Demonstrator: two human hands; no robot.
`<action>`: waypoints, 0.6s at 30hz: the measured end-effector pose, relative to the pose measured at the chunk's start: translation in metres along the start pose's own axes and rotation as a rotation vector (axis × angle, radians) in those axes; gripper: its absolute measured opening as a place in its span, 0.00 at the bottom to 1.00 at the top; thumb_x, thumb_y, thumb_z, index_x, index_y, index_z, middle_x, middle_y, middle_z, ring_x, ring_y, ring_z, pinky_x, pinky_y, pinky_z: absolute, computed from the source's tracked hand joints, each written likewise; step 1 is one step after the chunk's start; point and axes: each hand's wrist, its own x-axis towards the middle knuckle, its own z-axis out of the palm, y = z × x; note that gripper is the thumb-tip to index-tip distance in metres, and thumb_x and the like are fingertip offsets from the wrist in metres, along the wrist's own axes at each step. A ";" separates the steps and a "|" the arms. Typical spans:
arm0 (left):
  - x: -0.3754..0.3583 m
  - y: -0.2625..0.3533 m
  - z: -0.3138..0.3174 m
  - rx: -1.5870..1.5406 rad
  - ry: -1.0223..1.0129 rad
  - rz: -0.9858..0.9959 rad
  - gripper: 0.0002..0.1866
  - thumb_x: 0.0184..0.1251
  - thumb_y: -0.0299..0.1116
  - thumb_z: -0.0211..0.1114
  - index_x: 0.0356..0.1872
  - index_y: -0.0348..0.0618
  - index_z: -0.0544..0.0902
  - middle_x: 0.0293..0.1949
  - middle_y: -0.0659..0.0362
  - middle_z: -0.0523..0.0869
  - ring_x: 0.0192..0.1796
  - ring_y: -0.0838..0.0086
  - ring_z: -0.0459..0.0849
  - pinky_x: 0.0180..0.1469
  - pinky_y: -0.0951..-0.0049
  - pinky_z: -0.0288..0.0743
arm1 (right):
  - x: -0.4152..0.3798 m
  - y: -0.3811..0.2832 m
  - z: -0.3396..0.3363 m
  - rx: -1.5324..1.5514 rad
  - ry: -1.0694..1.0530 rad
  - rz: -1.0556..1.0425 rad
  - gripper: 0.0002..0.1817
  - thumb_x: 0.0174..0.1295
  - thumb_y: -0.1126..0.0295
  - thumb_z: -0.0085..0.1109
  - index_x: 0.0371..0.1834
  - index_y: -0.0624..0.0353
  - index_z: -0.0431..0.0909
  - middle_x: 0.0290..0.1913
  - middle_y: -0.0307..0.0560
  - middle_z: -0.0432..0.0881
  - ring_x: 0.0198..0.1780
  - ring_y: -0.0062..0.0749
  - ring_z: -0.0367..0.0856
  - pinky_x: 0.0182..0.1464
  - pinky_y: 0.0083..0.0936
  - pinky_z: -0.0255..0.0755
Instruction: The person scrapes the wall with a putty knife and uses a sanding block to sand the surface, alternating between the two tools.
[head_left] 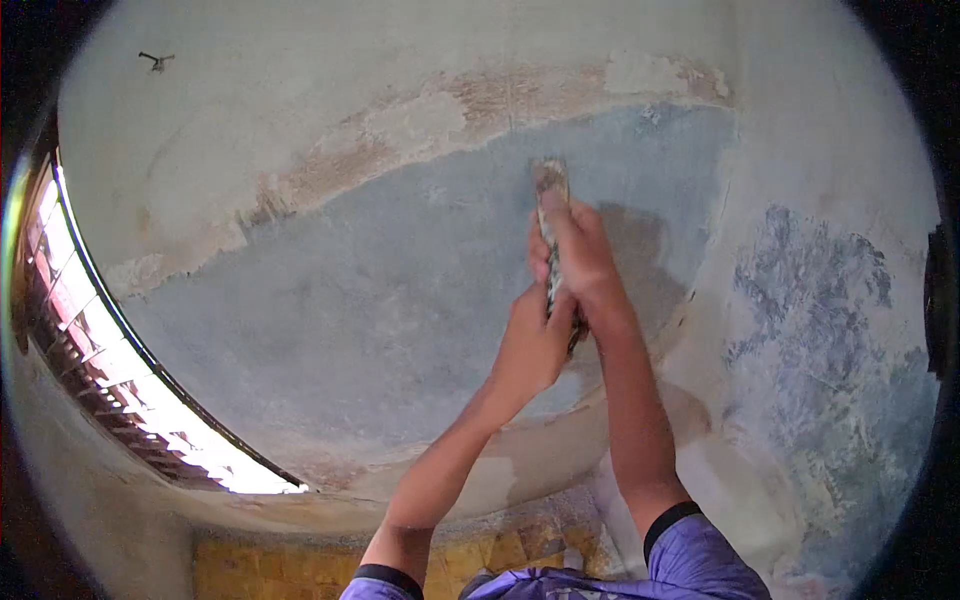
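Observation:
Both hands grip one scraper (550, 178), a long, paint-spattered tool held with its blade end up against the wall. My right hand (582, 250) is closed round its upper part, thumb lying along it just below the blade. Lower down, my left hand (538, 338) is wrapped round the handle, close under the right one. The blade is over the blue-grey patch of wall (400, 270), near that patch's upper edge. Whether the blade edge presses on the surface is hard to tell.
Above the patch runs a rough band of bare brown plaster (330, 160). A barred window (130, 370) is at the left, and a metal hook (156, 62) sticks out at upper left. The right-hand wall (810, 300) has flaking blue paint. Yellowish floor (300, 570) shows below.

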 end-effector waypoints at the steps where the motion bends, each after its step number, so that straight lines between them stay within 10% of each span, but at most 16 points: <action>1: 0.005 0.005 0.002 -0.021 -0.001 0.013 0.17 0.78 0.38 0.46 0.34 0.33 0.72 0.21 0.60 0.76 0.20 0.78 0.71 0.21 0.71 0.66 | 0.008 -0.005 -0.001 -0.041 0.007 0.006 0.20 0.74 0.53 0.45 0.31 0.59 0.70 0.17 0.36 0.68 0.16 0.22 0.67 0.19 0.23 0.63; 13: 0.023 -0.011 0.011 0.303 0.127 0.476 0.23 0.79 0.39 0.43 0.30 0.27 0.72 0.19 0.48 0.76 0.21 0.63 0.76 0.28 0.60 0.69 | 0.011 -0.023 -0.006 -0.082 -0.012 0.096 0.21 0.71 0.51 0.51 0.31 0.58 0.69 0.18 0.34 0.64 0.16 0.20 0.61 0.19 0.21 0.58; 18: 0.031 0.034 0.005 0.087 0.061 0.190 0.23 0.80 0.41 0.42 0.34 0.28 0.73 0.21 0.47 0.77 0.25 0.61 0.78 0.34 0.59 0.72 | 0.026 -0.049 0.006 -0.088 -0.003 0.002 0.22 0.72 0.50 0.49 0.31 0.59 0.70 0.18 0.34 0.64 0.17 0.20 0.63 0.21 0.22 0.59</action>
